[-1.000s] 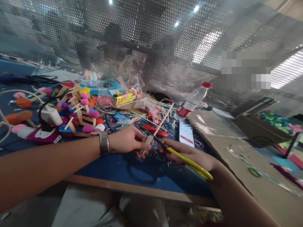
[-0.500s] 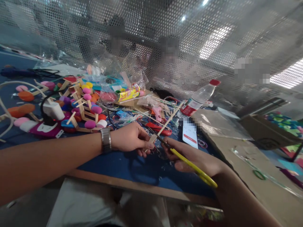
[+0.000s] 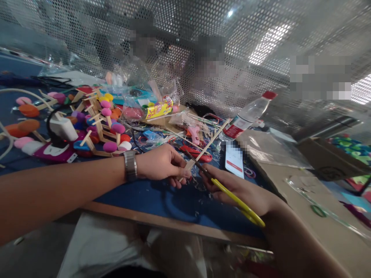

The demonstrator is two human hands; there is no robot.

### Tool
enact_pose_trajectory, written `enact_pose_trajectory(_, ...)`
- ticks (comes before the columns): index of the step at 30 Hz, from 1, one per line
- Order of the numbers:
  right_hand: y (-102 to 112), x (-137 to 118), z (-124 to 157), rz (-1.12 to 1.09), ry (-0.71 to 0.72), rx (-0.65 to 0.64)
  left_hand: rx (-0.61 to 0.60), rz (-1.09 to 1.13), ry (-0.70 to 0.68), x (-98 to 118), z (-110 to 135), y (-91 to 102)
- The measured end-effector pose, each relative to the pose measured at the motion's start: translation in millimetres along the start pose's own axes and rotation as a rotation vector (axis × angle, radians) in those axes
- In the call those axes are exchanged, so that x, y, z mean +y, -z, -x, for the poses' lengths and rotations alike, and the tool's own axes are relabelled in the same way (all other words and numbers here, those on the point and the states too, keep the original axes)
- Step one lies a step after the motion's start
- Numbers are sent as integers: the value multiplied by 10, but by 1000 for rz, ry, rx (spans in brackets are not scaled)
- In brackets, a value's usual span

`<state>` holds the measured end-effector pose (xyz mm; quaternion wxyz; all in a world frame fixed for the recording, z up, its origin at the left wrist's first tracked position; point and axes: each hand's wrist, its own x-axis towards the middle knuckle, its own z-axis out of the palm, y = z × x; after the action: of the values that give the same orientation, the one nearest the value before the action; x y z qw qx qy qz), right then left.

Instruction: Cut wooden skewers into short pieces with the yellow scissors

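My left hand (image 3: 162,165), with a metal watch on its wrist, pinches the near end of a long thin wooden stick (image 3: 209,143) that slants up and away to the right. My right hand (image 3: 240,189) grips a pair of yellow-handled scissors (image 3: 228,193), their dark blades reaching to the stick just beyond my left fingertips. Both hands hover low over the blue table top (image 3: 150,197).
A frame of wooden sticks with coloured pom-poms (image 3: 101,127) and a white plug (image 3: 62,129) lie at the left. Ahead are plastic bags, red scissors (image 3: 197,152), a phone (image 3: 234,162) and a red-capped bottle (image 3: 246,116). Brown cardboard (image 3: 304,200) covers the right. A perforated screen stands behind.
Little has changed in the hands: the stick and scissors stay together. The scissor blades have edged slightly along the stick, and the view has shifted a little.
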<state>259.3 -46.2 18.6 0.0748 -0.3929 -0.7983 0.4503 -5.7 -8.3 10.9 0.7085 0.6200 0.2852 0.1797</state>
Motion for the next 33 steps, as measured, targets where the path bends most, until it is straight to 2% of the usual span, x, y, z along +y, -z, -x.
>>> enact_pose_trajectory(13,-19,-51,-56,84,122,32,-10,4,-11,31,7,1)
enact_pose_trajectory(26,-17,-84,-63,-48,60,27,-41,31,34,16,4,9)
enact_pose_trajectory(33,-19,-86,-76,-144,59,69,-25,39,30,16,11,13)
